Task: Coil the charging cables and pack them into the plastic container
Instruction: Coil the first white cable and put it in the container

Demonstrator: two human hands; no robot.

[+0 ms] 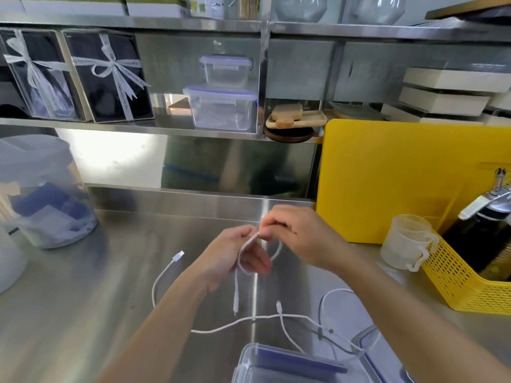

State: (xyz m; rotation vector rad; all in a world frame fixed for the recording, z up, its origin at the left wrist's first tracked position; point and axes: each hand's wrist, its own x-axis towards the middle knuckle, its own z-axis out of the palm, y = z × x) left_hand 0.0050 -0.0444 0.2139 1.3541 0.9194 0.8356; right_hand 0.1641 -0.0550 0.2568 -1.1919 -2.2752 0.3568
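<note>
Above the steel counter, my left hand and my right hand both grip one white charging cable, bent into a small loop between them. Its plug end hangs down below my left hand. A second white cable lies loose on the counter, its USB plug pointing up left, and runs right under my arms. More white cable curls near the clear plastic container with a blue-edged lid, at the bottom edge of the view.
A yellow cutting board leans at the right, with a yellow mesh basket and a plastic measuring cup beside it. A large clear jar stands at the left. Lidded containers sit on the shelf behind.
</note>
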